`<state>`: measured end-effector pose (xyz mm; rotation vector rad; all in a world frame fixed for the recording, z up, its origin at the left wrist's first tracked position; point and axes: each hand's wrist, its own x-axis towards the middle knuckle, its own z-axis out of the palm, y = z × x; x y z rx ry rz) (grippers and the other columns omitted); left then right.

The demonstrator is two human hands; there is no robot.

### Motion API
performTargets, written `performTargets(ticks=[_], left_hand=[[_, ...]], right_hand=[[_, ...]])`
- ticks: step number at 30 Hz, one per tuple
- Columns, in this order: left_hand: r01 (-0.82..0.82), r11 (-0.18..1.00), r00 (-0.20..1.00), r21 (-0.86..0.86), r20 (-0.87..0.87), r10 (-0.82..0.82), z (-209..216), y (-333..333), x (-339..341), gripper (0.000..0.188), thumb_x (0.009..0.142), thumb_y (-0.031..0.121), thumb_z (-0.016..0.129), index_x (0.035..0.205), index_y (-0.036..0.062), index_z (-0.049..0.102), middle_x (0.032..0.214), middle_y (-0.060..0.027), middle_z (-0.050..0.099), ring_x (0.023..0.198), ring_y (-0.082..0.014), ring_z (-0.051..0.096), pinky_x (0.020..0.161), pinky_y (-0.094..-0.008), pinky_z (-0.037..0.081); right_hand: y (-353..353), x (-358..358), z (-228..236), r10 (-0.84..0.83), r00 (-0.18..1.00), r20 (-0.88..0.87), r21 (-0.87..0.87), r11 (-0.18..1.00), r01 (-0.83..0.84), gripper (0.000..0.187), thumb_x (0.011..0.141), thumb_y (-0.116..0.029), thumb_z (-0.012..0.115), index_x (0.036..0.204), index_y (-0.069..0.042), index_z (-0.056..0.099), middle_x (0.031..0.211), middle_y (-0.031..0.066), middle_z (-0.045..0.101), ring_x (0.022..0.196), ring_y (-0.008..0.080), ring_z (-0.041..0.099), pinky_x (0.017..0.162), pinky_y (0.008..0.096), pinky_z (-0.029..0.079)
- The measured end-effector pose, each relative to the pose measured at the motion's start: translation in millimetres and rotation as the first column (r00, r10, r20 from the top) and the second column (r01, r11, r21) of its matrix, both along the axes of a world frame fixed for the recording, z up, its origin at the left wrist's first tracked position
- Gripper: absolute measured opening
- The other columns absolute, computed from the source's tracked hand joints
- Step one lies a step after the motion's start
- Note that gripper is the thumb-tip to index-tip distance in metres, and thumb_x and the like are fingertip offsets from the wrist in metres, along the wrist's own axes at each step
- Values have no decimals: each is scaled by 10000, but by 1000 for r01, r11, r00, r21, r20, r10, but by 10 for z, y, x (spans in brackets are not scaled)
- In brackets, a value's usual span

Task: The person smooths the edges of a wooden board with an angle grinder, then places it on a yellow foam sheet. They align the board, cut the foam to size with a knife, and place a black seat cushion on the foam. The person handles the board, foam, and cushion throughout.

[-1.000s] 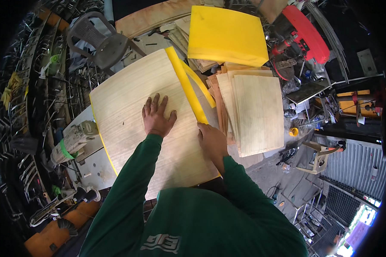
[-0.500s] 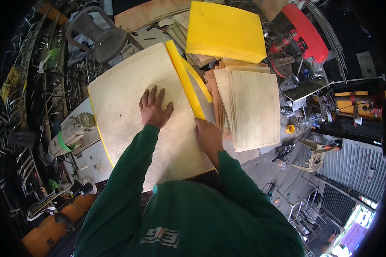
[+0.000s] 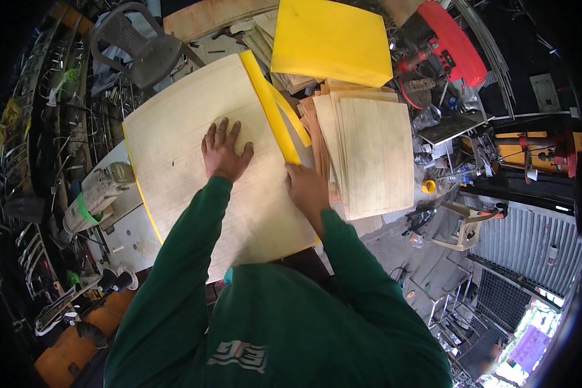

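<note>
Left hand (image 3: pixel 224 154) lies palm-down on the large, pale wood-grained panel (image 3: pixel 255 200), fingers spread and thumb out to the side. Panel sits directly in front of the person on the worktop, a thin yellow line showing down its left edge.

Right hand (image 3: pixel 308 191) is curled at the panel's right edge, thumb side against the lower visible part of the flat, bright yellow strip (image 3: pixel 269 108); fingertips hidden, so cannot tell whether it pinches or only presses.

Change over the last second: slight. The whole scene sits higher and further left in view—probably head movement—while both hands keep their places relative to the panel. Reading: the panel is being steadied, with no visible advance along the edge.

Nearby, right: narrow, curved yellow offcut (image 3: pixel 292 119), then fanned stack of pale rectangular wooden sheets (image 3: pixel 376 155); smooth yellow rectangular panel (image 3: pixel 333 42) beyond.
</note>
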<state>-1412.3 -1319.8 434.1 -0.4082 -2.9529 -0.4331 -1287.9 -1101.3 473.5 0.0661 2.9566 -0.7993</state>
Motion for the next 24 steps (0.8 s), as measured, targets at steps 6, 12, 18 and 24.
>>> performTargets(ticks=[6, 12, 18, 24], left_hand=[[0, 1000, 1000, 3, 0, 0, -7, 3, -5, 672, 919, 462, 745, 1544, 249, 620, 1661, -95, 505, 1560, -388, 381, 1280, -562, 302], [12, 1000, 999, -22, -29, -13, -42, -4, -20, 675, 912, 495, 734, 1533, 252, 628, 1656, -91, 509, 1549, -385, 396, 1276, -572, 307], [9, 1000, 999, -13, -39, -10, -71, -6, -14, 666, 911, 486, 739, 1524, 246, 637, 1643, -93, 524, 1543, -382, 407, 1273, -569, 313], [17, 1000, 998, -7, -58, -17, -50, -12, -12, 654, 913, 470, 745, 1517, 242, 644, 1638, -90, 533, 1541, -383, 413, 1272, -563, 320]], right_hand=[[11, 538, 99, -55, 997, 54, -47, 997, 57, 291, 994, -194, 669, 1246, -50, 696, 1063, 180, 757, 920, 380, 735, 762, 512, 582], [9, 389, -4, -46, 999, -1, -28, 999, 46, 281, 1008, -197, 638, 1258, -83, 697, 1019, 150, 753, 908, 370, 730, 782, 511, 591], [46, 466, -74, -37, 999, 9, -62, 997, 38, 298, 995, -178, 661, 1272, -77, 704, 1015, 142, 753, 879, 370, 727, 791, 504, 590], [33, 945, -3, -76, 997, 18, -51, 996, 77, 327, 999, -173, 658, 1310, -82, 699, 1037, 139, 753, 901, 367, 721, 801, 508, 590]])
